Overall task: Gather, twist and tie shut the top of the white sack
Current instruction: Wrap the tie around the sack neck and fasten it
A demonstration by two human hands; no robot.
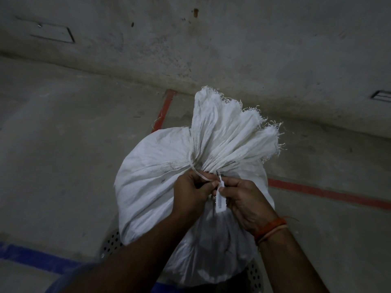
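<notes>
Our left hand [191,192] pinches the white tie strap [197,173] and our right hand [243,197] pinches its tag end [219,199], both at the gathered neck of the white sack [152,176], which sits at six o'clock on the floor [63,134]. We judge the woven cloth soft, bulky, slightly slippery; best gripped just below the frayed top [232,123] at twelve o'clock.

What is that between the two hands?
In the head view, a white plastic tie with a printed tag, looped round the sack neck, lies between the left hand and right hand, both pinching it.
</notes>
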